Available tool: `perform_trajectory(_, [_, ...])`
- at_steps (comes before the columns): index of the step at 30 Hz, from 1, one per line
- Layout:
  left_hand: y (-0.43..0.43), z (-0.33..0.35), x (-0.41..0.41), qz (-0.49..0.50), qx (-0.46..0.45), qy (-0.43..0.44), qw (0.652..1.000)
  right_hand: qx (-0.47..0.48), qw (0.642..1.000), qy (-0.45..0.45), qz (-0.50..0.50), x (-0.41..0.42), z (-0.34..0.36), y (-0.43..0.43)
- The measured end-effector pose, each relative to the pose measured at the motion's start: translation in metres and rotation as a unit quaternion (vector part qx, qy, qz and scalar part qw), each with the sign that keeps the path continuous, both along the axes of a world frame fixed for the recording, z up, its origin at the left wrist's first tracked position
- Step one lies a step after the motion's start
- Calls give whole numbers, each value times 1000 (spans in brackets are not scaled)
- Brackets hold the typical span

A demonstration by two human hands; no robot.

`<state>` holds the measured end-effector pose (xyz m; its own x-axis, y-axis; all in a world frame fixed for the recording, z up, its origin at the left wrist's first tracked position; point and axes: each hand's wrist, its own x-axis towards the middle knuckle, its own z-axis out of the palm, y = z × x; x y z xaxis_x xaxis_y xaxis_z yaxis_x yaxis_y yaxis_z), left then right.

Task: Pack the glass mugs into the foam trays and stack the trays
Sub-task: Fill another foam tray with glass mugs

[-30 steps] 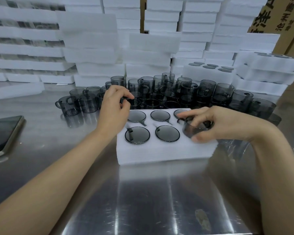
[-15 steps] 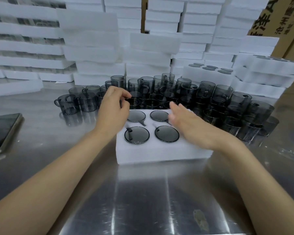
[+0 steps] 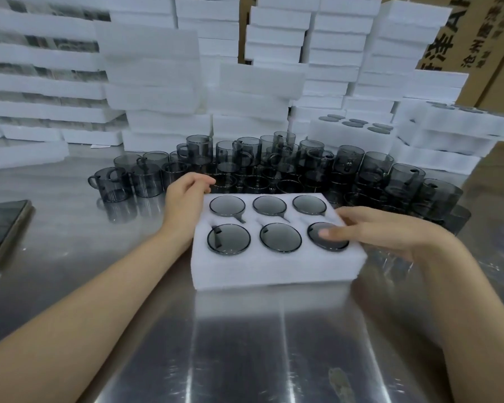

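Steel table point(image 3: 245, 344), reflective, filling the foreground and running back to the wall of stock.

Stacks of white foam trays point(image 3: 157, 82) across the whole far side of the table, several layers high. At the back right, a filled tray point(image 3: 358, 135) on top of one low stack, with dark glass circles showing in its upper face.

Brown cardboard boxes point(image 3: 477, 39) with printed characters, upper right, behind the stacks.

Loose glass mugs point(image 3: 346, 158), smoky grey with handles, crowded in a band between the stacks and the working tray, some stacked on others.

Working foam tray point(image 3: 274, 269), flat on the table at centre, just in front of the loose mugs. All six of its wells filled, two rows of three, each mug sunk flush with the foam.

Left hand point(image 3: 184, 205) against the tray's left side, fingers curled at the far left corner; not discernible whether clamped on the foam or merely resting against it.

Right hand point(image 3: 390, 231) laid over the tray's right edge, fingers nearly straight and gripping nothing, one fingertip resting on the near right mug point(image 3: 335, 245).

Dark phone point(image 3: 0, 228), flat at the table's left edge, well apart from the tray.
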<state>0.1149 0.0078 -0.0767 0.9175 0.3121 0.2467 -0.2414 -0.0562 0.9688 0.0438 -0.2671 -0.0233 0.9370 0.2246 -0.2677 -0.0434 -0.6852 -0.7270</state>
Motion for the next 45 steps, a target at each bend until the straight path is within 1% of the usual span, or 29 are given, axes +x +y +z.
perform_trajectory(2, [1,0,2,7,-76,5,997,21,998,-2,63,-3,-2,-6])
perform_trajectory(4, [4,1,4,9,-183,8,983,82,994,-18,71,-5,-5,-3])
perform_trajectory(6, [6,2,4,11,-269,2,963,155,986,-42,41,-5,-7,3])
perform_trajectory(8, [5,3,3,13,-307,-5,952,209,971,-113,-8,-6,-5,11])
perform_trajectory(9, [3,3,2,13,-316,-9,949,236,958,-157,-44,-7,-3,13])
perform_trajectory(11, [-4,3,0,-14,-330,-5,944,297,917,-236,-118,-10,3,14])
perform_trajectory(12, [-7,2,0,-43,-331,3,943,322,896,-266,-148,-12,9,12])
perform_trajectory(13, [-11,0,1,-65,-310,9,949,348,874,-291,-175,-14,15,9])
perform_trajectory(14, [-14,-2,2,-75,-260,10,963,376,853,-303,-197,-14,22,5])
perform_trajectory(16, [-18,-7,6,-69,-147,-5,987,434,820,-296,-228,-7,40,-6])
perform_trajectory(19, [-21,-14,16,-67,-58,-15,996,468,782,-289,-294,25,72,-30])
perform_trajectory(23, [-20,-24,25,-52,4,-62,997,417,741,-327,-411,100,111,-64])
perform_trajectory(25, [-21,-25,25,-52,15,-77,996,404,721,-349,-441,139,122,-76])
perform_trajectory(26, [-21,-25,25,-55,18,-81,995,398,719,-352,-447,159,123,-82])
perform_trajectory(27, [-22,-26,26,-60,26,-84,994,361,739,-354,-445,180,119,-89])
perform_trajectory(28, [-22,-26,26,-65,36,-88,993,311,777,-340,-429,202,111,-100])
perform_trajectory(29, [-22,-27,27,-68,45,-93,992,248,812,-306,-431,220,101,-108])
perform_trajectory(30, [-22,-28,27,-69,48,-99,992,147,846,-271,-434,235,91,-112])
perform_trajectory(31, [-22,-28,28,-68,48,-102,991,59,851,-282,-439,243,81,-114])
perform_trajectory(33, [-22,-28,29,-66,52,-100,991,18,850,-316,-420,256,64,-113])
perform_trajectory(35, [-22,-29,30,-71,57,-98,991,-26,831,-391,-396,256,56,-110])
perform_trajectory(36, [-22,-29,30,-72,56,-96,991,-61,828,-426,-360,256,52,-111])
perform_trajectory(37, [-22,-29,30,-73,55,-94,991,-118,831,-450,-305,251,49,-111])
perform_trajectory(39, [-22,-28,29,-74,54,-92,992,-238,837,-460,-175,245,43,-120])
perform_trajectory(40, [-22,-28,28,-74,54,-92,992,-276,838,-451,-139,244,45,-125])
perform_trajectory(41, [-22,-28,28,-75,54,-90,992,-284,838,-448,-128,243,48,-128])
perform_trajectory(42, [-22,-28,28,-75,54,-88,992,-262,842,-451,-136,243,53,-129])
perform_trajectory(43, [-22,-28,27,-75,54,-87,992,-237,839,-468,-147,242,59,-129])
perform_trajectory(45, [-22,-27,27,-75,53,-85,992,-214,817,-509,-167,244,67,-129])
